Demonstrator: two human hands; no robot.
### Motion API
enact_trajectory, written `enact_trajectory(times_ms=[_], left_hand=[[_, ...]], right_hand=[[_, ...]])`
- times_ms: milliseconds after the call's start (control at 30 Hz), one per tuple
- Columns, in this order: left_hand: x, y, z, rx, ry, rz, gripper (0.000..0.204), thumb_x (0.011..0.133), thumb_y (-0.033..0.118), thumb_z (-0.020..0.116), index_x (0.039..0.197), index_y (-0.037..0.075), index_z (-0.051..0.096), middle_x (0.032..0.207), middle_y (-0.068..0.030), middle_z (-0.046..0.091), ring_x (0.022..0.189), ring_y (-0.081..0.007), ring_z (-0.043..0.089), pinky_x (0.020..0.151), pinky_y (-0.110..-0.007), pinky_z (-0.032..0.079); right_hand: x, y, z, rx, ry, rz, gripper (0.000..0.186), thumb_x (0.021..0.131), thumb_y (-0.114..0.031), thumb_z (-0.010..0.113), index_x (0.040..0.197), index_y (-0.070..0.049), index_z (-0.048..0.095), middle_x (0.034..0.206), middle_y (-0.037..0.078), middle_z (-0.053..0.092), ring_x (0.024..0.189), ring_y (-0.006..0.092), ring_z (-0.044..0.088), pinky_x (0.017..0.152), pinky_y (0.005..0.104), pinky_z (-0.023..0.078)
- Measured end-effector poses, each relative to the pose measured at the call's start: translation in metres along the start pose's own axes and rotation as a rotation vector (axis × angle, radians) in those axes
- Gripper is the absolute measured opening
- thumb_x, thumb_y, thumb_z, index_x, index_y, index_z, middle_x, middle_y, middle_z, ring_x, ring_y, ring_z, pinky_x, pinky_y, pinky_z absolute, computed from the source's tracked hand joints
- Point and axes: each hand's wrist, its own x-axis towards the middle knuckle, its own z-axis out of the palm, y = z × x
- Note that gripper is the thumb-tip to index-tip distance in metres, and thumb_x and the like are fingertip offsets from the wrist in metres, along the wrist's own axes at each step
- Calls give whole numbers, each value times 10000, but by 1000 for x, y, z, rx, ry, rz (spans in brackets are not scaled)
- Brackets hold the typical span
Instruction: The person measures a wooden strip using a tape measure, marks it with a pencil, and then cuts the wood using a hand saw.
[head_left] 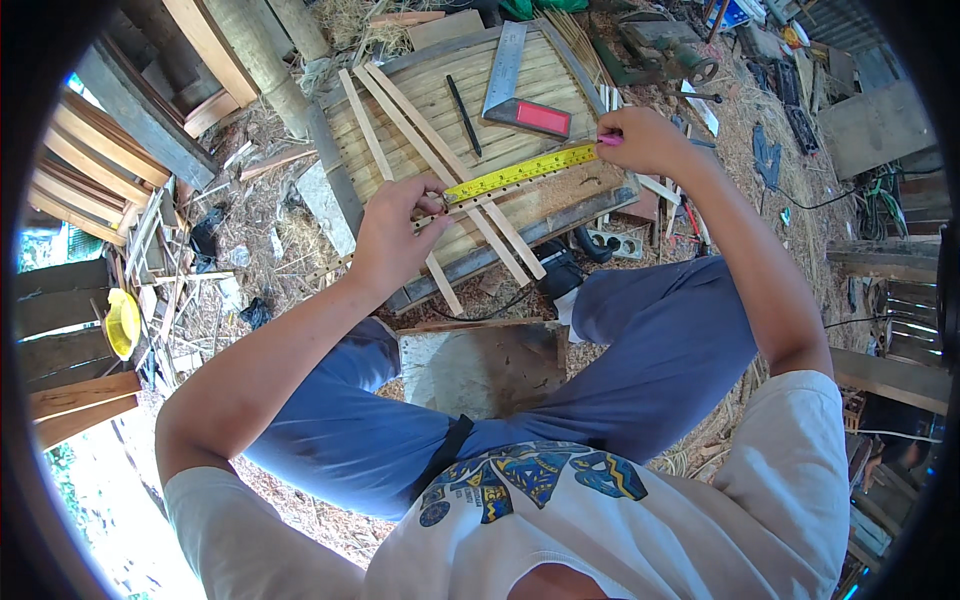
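- Tape measure: the yellow tape measure [522,173] is stretched above the bench [425,95], roughly parallel to its near edge, over a thin dotted strip [333,267].
- Left hand [398,225]: fingers clamped on the tape's end, toward the bench's near-left part.
- Right hand [645,140]: fingers clamped on the tape's other end at the bench's right edge; a pink item there is too small to identify.
- Bench: three wooden strips [366,125] cross toward the near edge; a black pencil or pen [463,115] and a try square [530,117] lie toward the far edge.
- Step in hand, as judged: measuring along the dotted strip.
- Next move, as judged: calls for steady tension, the tape's end held flush, and a careful reading.
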Motion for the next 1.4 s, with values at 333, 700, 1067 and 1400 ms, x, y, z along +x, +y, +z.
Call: enact_trajectory(times_ms=[333, 700, 1067, 1400], left_hand=[[0, -7, -1, 53, -55, -10, 402, 886, 112, 839, 1253, 44, 689, 1009, -98, 702, 940, -203, 689, 853, -354, 539], [1, -6, -1, 21, -50, -9, 408, 878, 110, 843, 1252, 44, 694, 1027, -99, 698, 942, -201, 699, 846, -352, 543], [0, -4, -1, 14, -39, -14, 390, 875, 110, 841, 1235, 50, 702, 995, -92, 713, 924, -207, 686, 841, -362, 539], [0, -1, -1, 15, -3, 25, 365, 840, 62, 849, 1172, 46, 698, 929, -95, 734, 900, -265, 683, 798, -397, 537]], right_hand=[[1, 0, -1, -11, -14, 9, 328, 850, -366, 751, 983, -67, 759, 979, 180, 760, 942, 379, 733, 847, 481, 582], [-1, 3, 4, 33, 48, -40, 333, 859, -329, 743, 963, -13, 730, 888, 202, 734, 841, 390, 707, 783, 471, 553], [2, 6, 6, 11, 68, -65, 341, 868, -336, 756, 966, -10, 732, 899, 208, 736, 857, 395, 712, 794, 476, 556], [2, 4, 2, 1, 18, -30, 321, 858, -365, 751, 984, -70, 757, 985, 175, 758, 946, 377, 731, 843, 481, 579]])
